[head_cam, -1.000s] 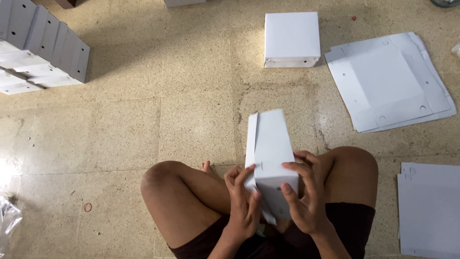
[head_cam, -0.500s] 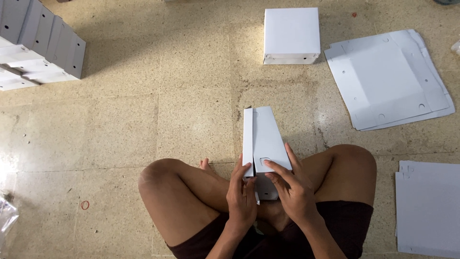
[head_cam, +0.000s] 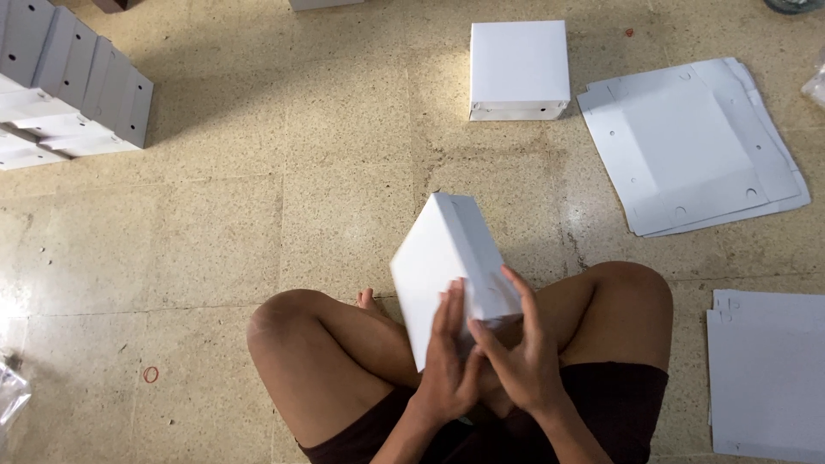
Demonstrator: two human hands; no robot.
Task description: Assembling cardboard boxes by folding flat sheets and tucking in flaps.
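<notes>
I'm holding the white box (head_cam: 447, 266) over my crossed legs — my left hand (head_cam: 449, 361) pressing flat on its face, my right hand (head_cam: 516, 357) gripping its lower edge — finished box (head_cam: 518, 69) lying on the floor ahead.

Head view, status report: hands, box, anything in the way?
Left hand and right hand both grip white folded box, tilted over lap. Finished box and flat sheets lie apart on floor. Nothing in the way.

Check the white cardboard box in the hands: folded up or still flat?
Folded up: the white cardboard box shows two faces meeting at an edge.
</notes>
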